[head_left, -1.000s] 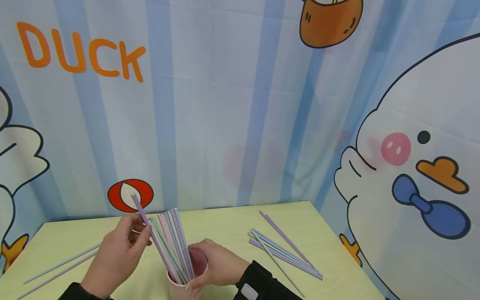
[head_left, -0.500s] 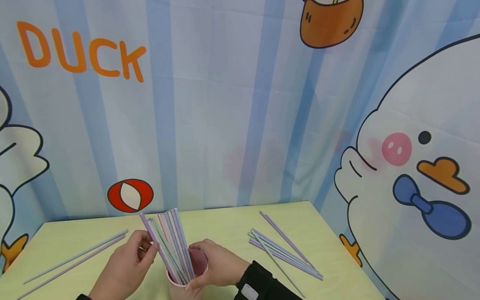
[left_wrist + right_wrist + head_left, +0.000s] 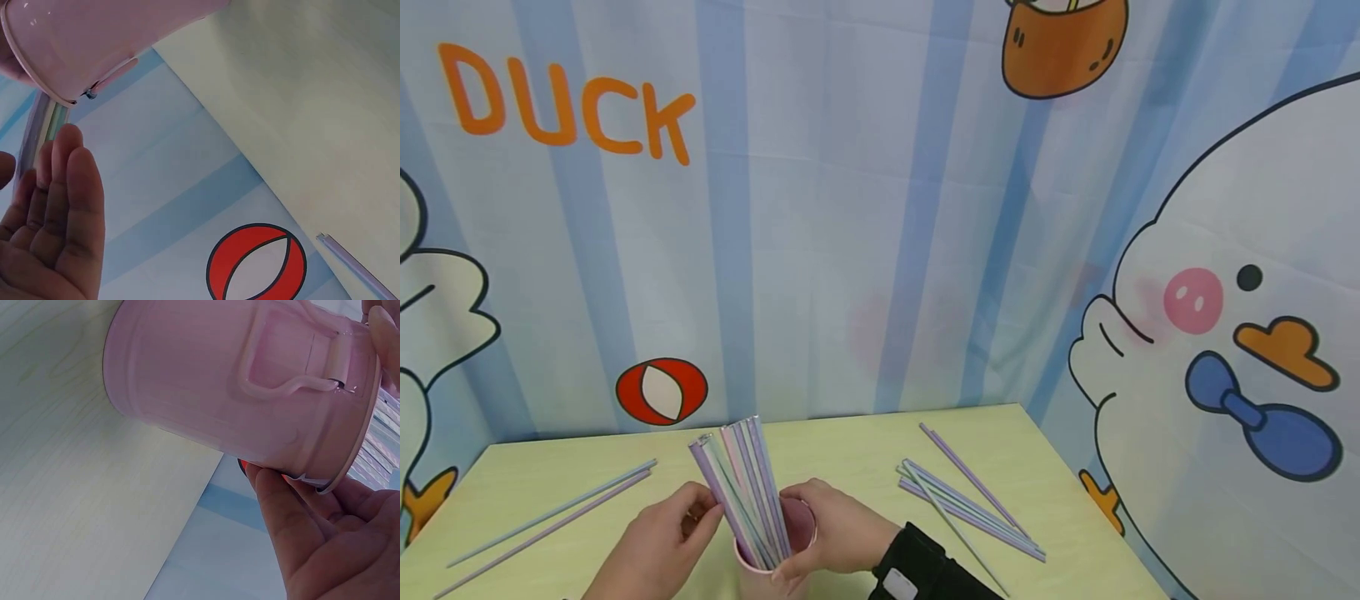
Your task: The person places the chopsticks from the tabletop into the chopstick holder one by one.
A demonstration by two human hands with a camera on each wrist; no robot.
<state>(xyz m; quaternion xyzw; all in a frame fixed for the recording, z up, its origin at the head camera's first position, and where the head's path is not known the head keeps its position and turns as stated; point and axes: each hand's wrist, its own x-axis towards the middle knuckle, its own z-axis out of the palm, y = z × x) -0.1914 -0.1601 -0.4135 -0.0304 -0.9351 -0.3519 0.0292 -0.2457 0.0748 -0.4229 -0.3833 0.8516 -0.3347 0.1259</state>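
Backdrop: a blue-and-white striped curtain with orange DUCK lettering at upper left, a large white duck at right and a red-and-white ball low down.
Surface: a pale yellow table with faint wood grain.
Pink cup: near the front of the table, its lower part cut off in the head view; a wire-like handle shows in the right wrist view.
Straws in the cup: a pastel bunch of lilac, pink, pale green and blue, standing tilted to the left, their tops well above the rim.
Left hand: just beside the bunch on its left, fingers slightly bent and side by side, thumb apart from them; whether the fingertips touch the straws, I cannot tell.
Right hand: grips the cup by its rim, thumb on the near side, fingers on the far side.
Cuff: black sleeve with a white patch, at the right wrist.
Straws at left: one bluish straw and one pinkish straw, lying nearly parallel.
Straws at right: a loose pile, a pale green straw slanting across it, and a lilac pair behind.
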